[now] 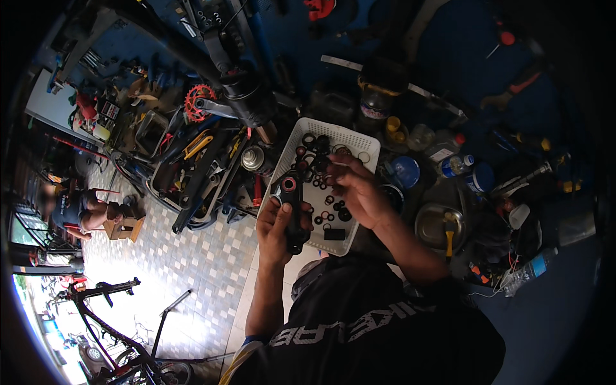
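**Small parts sorted over a crowded bench**

The person stands over a cluttered desk point(443, 192). The left hand point(276, 224) is clamped round a black bike component point(292, 212) with a red-ringed opening near its top, held upright just over the near left edge of a white slotted basket point(359, 138). The right hand point(359, 192) hovers over the basket's middle, fingers drawn together as if pinching one of the small rings; whatever it grips is too small to make out.

What could go wrong, as I judge it: the component hangs at the basket's rim, half over the tiled floor point(192, 269). A loose grip, or a ring slipping from those pinched fingertips, would send a part down among the tiles, where it would be hard to find. The basket also sits near the desk's edge, so a nudge from the forearm could tip it and scatter everything.

Counting: one basket, one held component, and inside the basket roughly twenty black rings and seals point(321, 173), some overlapping so the number is uncertain, plus one black block point(334, 234) near its front. Beside it stand one round steel bowl point(439, 224) with a yellow-handled tool in it, one blue lid point(405, 171), and one clear plastic bottle point(529, 273) lying to the right. One red chainring point(199, 99) shows on the bike frame to the left.
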